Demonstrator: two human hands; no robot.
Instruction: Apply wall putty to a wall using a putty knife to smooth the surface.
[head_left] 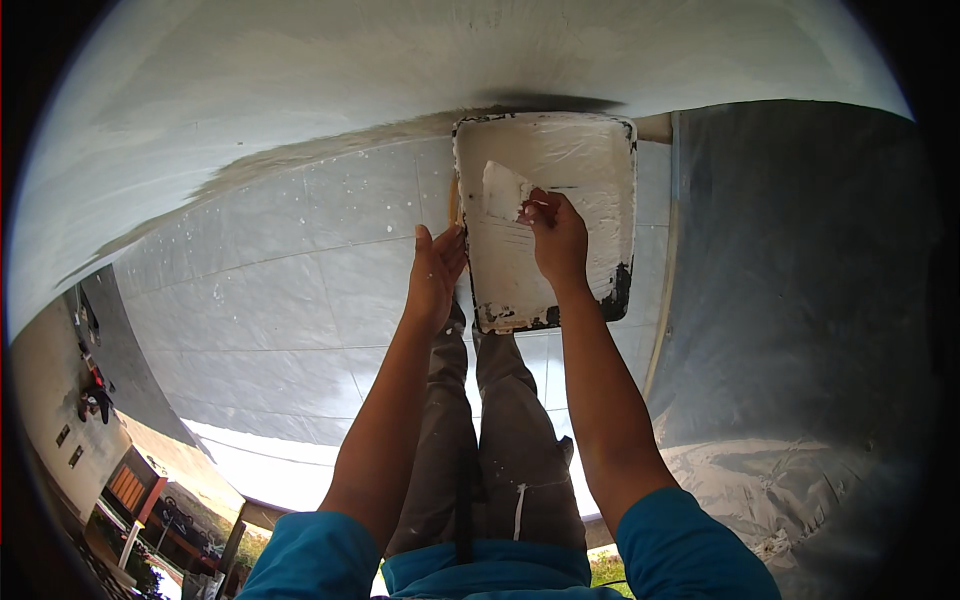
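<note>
A black paint tray (548, 122), thickly coated with off-white paint or filler, lies ahead of me against the wall. My right hand (560, 240) is over it, fingers closed on a scraper (503, 192) whose wide flat blade is smeared white and points left. The scraper's handle is mostly hidden in my fingers. At the tray's left side is my left hand (434, 278), with its thumb up and its fingers stretched toward the rim. Whether those fingertips touch the tray I cannot tell. Thin lines mark the coating beneath the blade.
A pale, patchily coated wall (400, 60) curves across the top. Grey floor tiles (270, 260) with white spatters spread to the left. On the right lies a dark sheet or panel (790, 270), with a crumpled pale sheet (770, 490) below it. A yellowish strip (453, 200) shows beside the tray.
</note>
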